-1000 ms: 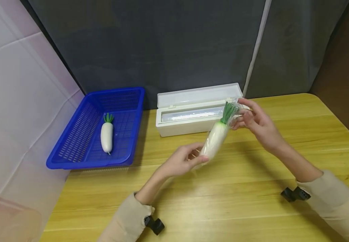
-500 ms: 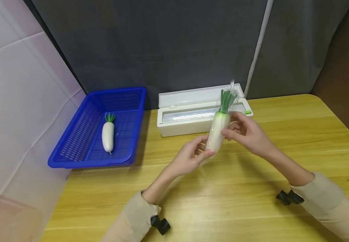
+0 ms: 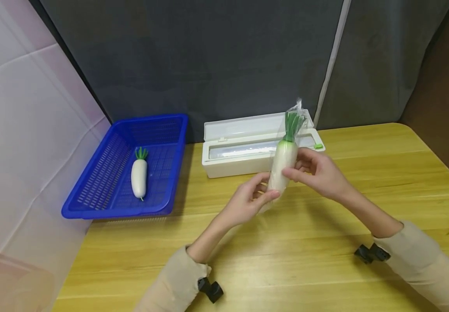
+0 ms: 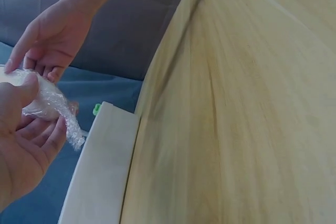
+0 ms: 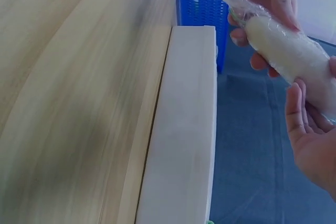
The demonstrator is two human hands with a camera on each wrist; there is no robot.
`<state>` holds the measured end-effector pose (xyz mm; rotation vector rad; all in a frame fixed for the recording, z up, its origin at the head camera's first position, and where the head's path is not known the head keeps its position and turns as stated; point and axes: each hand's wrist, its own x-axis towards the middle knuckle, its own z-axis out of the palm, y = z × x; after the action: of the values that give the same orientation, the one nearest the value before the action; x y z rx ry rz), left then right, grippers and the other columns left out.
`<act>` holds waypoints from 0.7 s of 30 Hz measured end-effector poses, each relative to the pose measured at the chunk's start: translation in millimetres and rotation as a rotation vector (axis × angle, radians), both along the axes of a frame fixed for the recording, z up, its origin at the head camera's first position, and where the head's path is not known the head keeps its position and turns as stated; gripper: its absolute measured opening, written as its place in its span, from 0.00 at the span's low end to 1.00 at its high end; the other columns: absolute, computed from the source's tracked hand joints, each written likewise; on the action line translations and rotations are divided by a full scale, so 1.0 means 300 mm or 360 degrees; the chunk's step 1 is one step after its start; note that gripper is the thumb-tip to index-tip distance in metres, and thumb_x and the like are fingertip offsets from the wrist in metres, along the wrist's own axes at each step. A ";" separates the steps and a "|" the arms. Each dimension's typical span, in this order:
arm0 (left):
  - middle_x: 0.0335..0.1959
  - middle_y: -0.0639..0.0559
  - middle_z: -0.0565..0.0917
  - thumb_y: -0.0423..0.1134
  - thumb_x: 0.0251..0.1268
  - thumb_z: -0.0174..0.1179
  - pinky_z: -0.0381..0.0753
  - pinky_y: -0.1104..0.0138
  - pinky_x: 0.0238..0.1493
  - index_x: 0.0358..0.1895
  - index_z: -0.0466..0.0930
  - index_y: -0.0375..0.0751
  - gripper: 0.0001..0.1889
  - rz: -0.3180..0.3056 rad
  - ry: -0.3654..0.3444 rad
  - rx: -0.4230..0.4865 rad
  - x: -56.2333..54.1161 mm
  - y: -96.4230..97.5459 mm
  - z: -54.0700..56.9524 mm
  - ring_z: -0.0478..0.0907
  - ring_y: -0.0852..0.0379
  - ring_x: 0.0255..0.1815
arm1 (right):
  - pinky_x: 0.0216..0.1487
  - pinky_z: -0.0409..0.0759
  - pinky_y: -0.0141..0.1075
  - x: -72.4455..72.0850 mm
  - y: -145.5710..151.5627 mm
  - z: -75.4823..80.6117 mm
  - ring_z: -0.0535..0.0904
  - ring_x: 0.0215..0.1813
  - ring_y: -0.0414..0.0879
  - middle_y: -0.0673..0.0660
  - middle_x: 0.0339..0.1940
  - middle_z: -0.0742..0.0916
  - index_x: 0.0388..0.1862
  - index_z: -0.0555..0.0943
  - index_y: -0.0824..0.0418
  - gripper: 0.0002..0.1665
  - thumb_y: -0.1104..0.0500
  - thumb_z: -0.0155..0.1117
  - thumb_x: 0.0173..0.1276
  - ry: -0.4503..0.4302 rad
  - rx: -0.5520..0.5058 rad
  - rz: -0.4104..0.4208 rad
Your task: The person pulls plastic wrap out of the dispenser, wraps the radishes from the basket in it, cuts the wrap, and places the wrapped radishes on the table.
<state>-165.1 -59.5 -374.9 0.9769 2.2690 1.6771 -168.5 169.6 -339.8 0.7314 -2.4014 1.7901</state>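
A white radish (image 3: 282,162) with green leaf stubs, wrapped in clear plastic film, is held up above the table in both hands. My left hand (image 3: 245,200) grips its lower end, thumb in front and fingers behind. Higher up, on the right side, my right hand (image 3: 319,175) holds the radish between thumb and fingers. Loose film (image 3: 298,107) gathers in a twist beyond the leaves. In the left wrist view, crumpled film (image 4: 63,109) sticks out past the left fingers. The right wrist view shows the wrapped radish (image 5: 291,56) lying across both hands.
Behind the radish stands a white film dispenser box (image 3: 236,168), lid raised, a film roll inside and a green slider (image 3: 318,146) at its right end. A blue plastic basket (image 3: 119,213) at the left holds a second, unwrapped radish (image 3: 138,177). A dark curtain (image 3: 208,56) closes off the back.
My right hand has come down from the leaf end to grip the radish's body. The radish now stands more upright, its film end pointing up, and has shifted slightly right with my left hand.
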 end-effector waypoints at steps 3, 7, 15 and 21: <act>0.53 0.43 0.82 0.35 0.74 0.60 0.84 0.64 0.47 0.68 0.72 0.36 0.22 0.0025 0.0010 0.0012 -0.007 0.006 0.004 0.83 0.55 0.47 | 0.40 0.84 0.32 -0.003 0.005 0.001 0.83 0.38 0.47 0.62 0.42 0.84 0.59 0.76 0.73 0.23 0.67 0.69 0.67 0.0040 -0.0025 -0.0056; 0.56 0.45 0.82 0.36 0.75 0.59 0.82 0.61 0.52 0.69 0.72 0.39 0.23 0.0043 0.0075 0.0037 -0.022 0.011 0.009 0.81 0.54 0.52 | 0.40 0.83 0.31 -0.007 0.012 0.005 0.82 0.38 0.46 0.59 0.42 0.84 0.59 0.76 0.72 0.23 0.66 0.70 0.67 0.0101 -0.0053 -0.0145; 0.56 0.45 0.82 0.34 0.73 0.61 0.82 0.57 0.53 0.69 0.73 0.37 0.23 0.0064 0.0130 0.0066 -0.035 0.006 0.005 0.81 0.52 0.53 | 0.39 0.84 0.29 -0.010 0.030 0.021 0.84 0.37 0.42 0.56 0.40 0.85 0.59 0.74 0.76 0.24 0.73 0.68 0.65 0.0172 -0.0258 -0.0187; 0.53 0.46 0.83 0.31 0.73 0.59 0.83 0.57 0.49 0.64 0.76 0.37 0.19 0.0123 0.0127 0.0055 -0.042 -0.010 -0.010 0.81 0.54 0.51 | 0.37 0.84 0.29 -0.025 0.070 0.031 0.84 0.36 0.42 0.57 0.39 0.86 0.58 0.77 0.71 0.23 0.78 0.66 0.63 0.0221 -0.0474 -0.0210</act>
<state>-177.7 -62.5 -377.8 0.9932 2.3647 1.7436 -176.0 190.7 -330.6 0.6247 -1.9870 1.9142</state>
